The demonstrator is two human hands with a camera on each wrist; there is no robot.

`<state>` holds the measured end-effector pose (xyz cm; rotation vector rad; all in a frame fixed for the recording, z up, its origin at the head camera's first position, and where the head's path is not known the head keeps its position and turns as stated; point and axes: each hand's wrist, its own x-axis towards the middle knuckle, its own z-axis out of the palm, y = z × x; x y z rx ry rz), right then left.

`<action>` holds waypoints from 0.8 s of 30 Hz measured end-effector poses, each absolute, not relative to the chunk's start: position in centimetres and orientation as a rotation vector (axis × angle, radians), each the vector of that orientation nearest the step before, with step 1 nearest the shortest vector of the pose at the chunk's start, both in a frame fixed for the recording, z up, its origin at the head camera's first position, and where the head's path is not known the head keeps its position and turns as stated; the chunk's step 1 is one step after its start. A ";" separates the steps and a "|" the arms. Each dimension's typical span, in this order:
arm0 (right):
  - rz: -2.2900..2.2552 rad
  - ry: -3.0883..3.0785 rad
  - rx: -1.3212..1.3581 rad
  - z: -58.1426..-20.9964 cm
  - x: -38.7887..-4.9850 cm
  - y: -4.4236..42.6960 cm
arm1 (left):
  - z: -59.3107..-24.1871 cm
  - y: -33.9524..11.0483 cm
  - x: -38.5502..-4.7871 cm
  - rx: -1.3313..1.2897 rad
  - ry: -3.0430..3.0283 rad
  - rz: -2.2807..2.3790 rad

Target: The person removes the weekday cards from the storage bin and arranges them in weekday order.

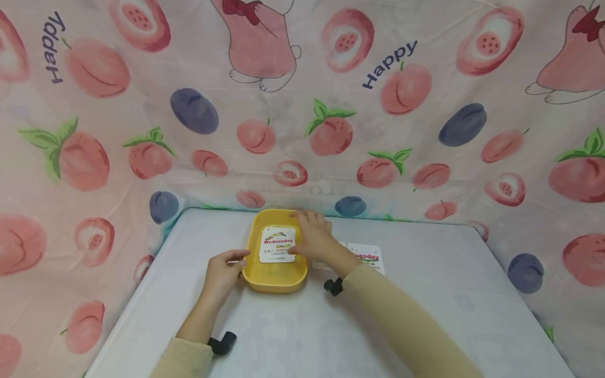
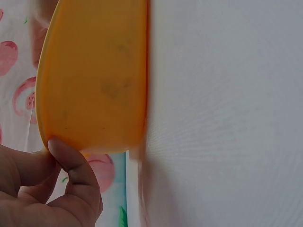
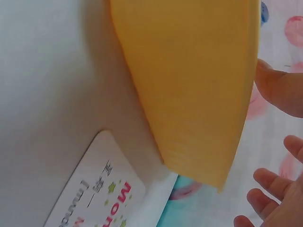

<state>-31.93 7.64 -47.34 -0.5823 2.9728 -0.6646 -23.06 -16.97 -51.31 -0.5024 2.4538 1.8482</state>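
A yellow plastic tray sits on the white table, with a white "Wednesday" card inside it. My left hand pinches the tray's left rim between thumb and fingers, which the left wrist view shows close up. Over the tray's right side, my right hand is spread, its thumb near the card's right edge. In the right wrist view the thumb is by the tray's rim and the other fingers are apart from it. I cannot tell whether the thumb touches the card.
Right of the tray lies a "Tuesday" card, partly behind my right forearm. Beside it is a "Monday" card, mostly covered by my hand in the head view. A fruit-patterned cloth hangs behind the table.
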 end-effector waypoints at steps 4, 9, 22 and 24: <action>-0.583 2.958 -0.639 -47.6 -32.2 6.8 | -51.4 -17.1 -23.0 -0.499 2.452 1.851; -0.499 2.937 -0.686 -48.1 -32.4 5.9 | -51.5 -17.1 -23.1 -0.503 2.454 1.851; -0.396 2.916 -0.730 -48.8 -32.8 4.2 | -51.6 -17.2 -23.3 -0.487 2.465 1.853; -0.373 2.916 -0.744 -48.9 -33.0 4.0 | -51.7 -17.2 -23.3 -0.487 2.466 1.850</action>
